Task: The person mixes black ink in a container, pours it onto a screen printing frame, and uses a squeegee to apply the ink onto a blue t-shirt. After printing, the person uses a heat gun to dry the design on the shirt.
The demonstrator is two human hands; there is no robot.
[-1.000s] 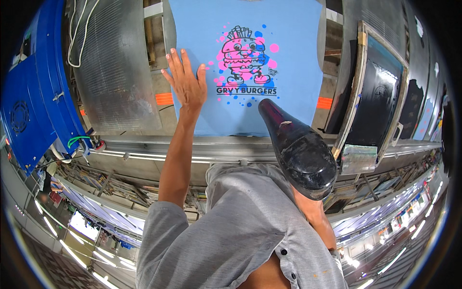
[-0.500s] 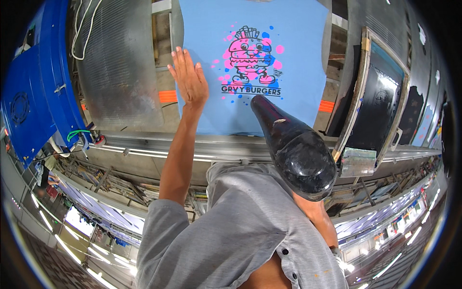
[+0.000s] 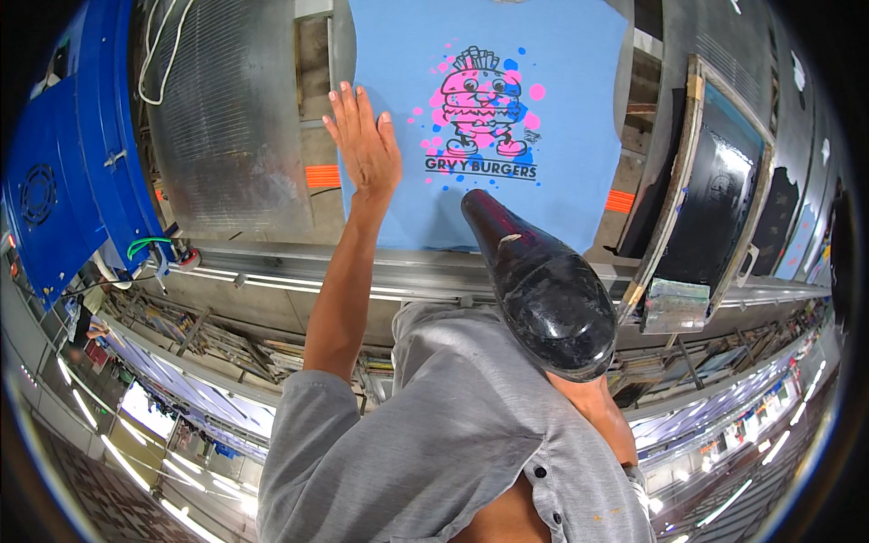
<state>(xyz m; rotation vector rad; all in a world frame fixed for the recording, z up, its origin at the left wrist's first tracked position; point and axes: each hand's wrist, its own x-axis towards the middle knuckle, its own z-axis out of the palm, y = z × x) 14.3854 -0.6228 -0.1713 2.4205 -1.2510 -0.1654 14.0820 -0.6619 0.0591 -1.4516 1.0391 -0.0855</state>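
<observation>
A light blue T-shirt (image 3: 398, 217) lies spread flat in front of me. On its chest is a cartoon burger print (image 3: 482, 113) in pink, blue and black. My left hand (image 3: 367, 149) is open, its fingers stretched out, at the shirt's left edge. In my right hand (image 3: 587, 391) is a black hair dryer (image 3: 552, 299), whose body hides most of the fingers. Its nozzle points away from me, over the shirt just below the print.
Right of the shirt leans a wood-edged printing screen (image 3: 715, 181) with a dark mesh. A grey flat board (image 3: 226, 118) with a white cord is on the left, beside a blue machine cabinet (image 3: 63, 181). A metal rail (image 3: 272, 258) runs along the near side.
The hair dryer has swung a little left and toward me relative to the print. My left hand stays at the shirt's edge. The whole view has shifted slightly.
</observation>
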